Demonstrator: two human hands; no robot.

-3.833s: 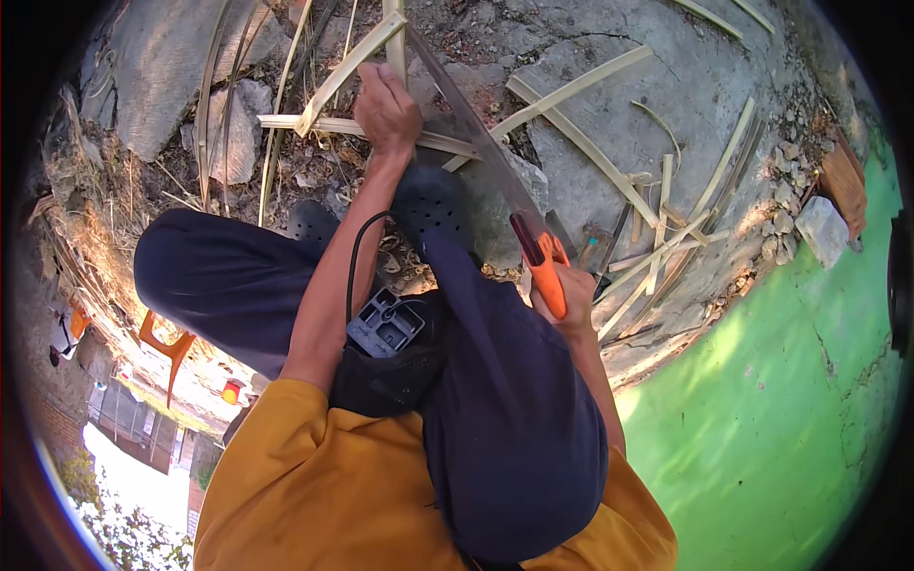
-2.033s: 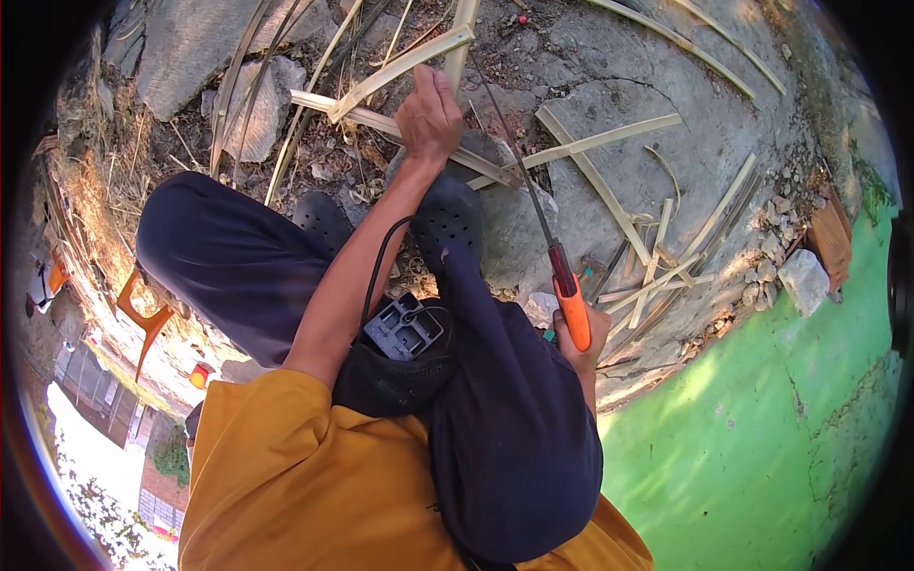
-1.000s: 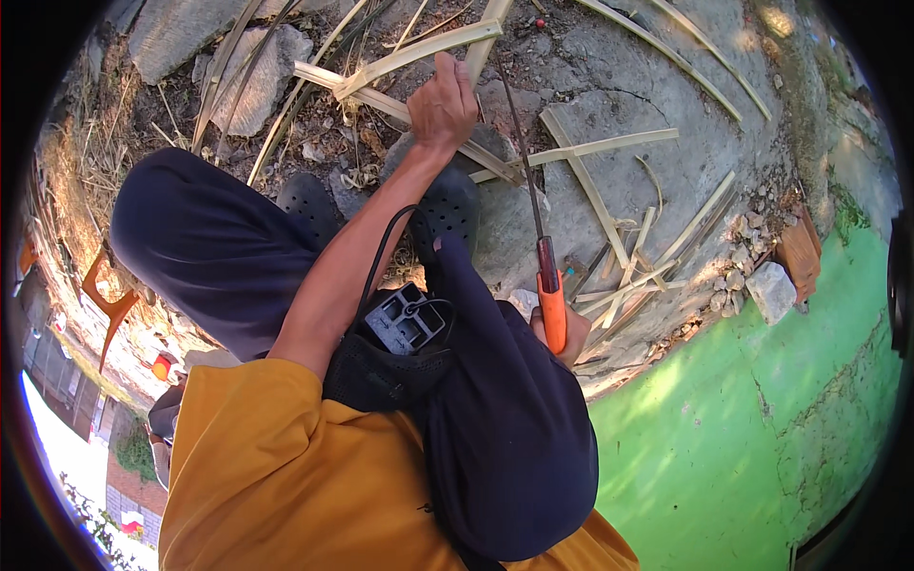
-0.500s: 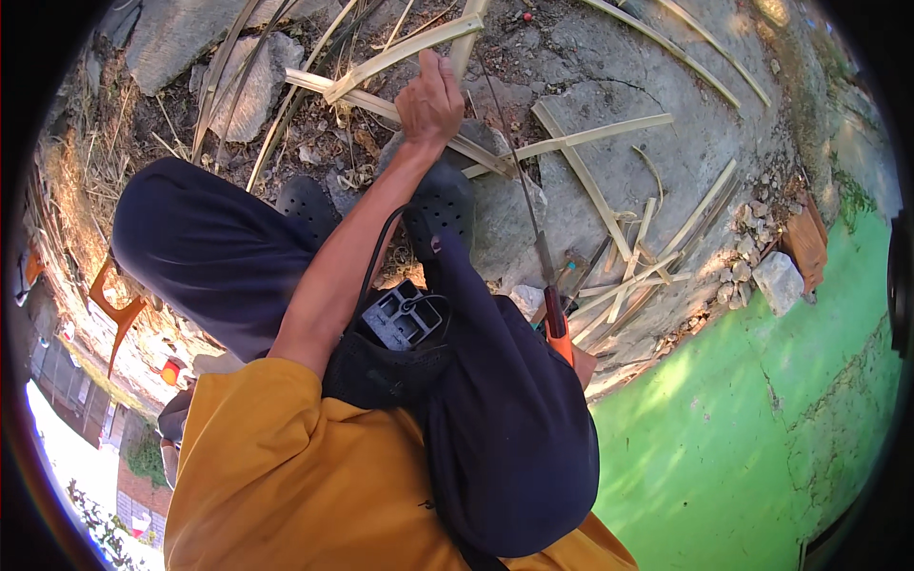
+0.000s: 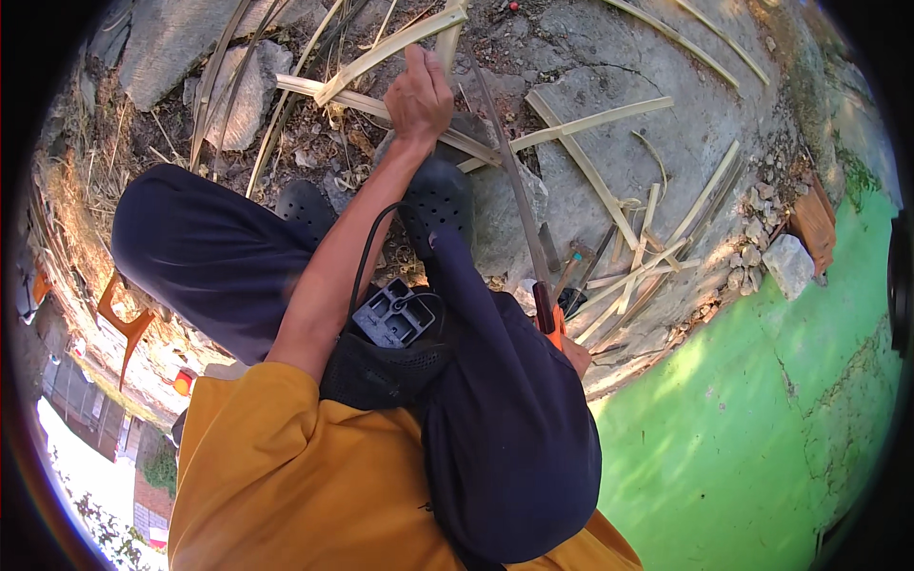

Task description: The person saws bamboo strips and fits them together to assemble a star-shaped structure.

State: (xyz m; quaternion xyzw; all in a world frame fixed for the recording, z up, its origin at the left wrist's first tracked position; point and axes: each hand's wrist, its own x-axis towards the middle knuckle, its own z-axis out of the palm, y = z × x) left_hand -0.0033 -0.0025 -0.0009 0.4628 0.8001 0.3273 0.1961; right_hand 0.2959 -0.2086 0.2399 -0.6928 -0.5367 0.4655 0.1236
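Observation:
My left hand (image 5: 419, 100) is stretched forward, fingers closed on pale split bamboo strips. One wide bamboo strip (image 5: 390, 54) slants across just above its knuckles, meeting another upright bamboo strip (image 5: 447, 43) beside the fingertips. Under the wrist a long bamboo strip (image 5: 466, 145) runs toward my shoe. My right hand (image 5: 576, 355), mostly hidden behind my knee, grips the orange handle of a hand saw (image 5: 526, 205). The long, thin saw blade points away from me, its far end near the strips beside my left hand.
Crossed bamboo strips (image 5: 590, 171) and a pile of cut pieces (image 5: 643, 262) lie on the concrete to the right. Grey stones (image 5: 249, 95) are at the left. A white stone (image 5: 789, 266) stands beside the green floor (image 5: 705, 419). A dark device (image 5: 392, 314) sits in my lap.
The saw blade has swung slightly to the left, its flat side showing more. My right hand shows more beside the knee. My left hand has shifted slightly left and up with the strips.

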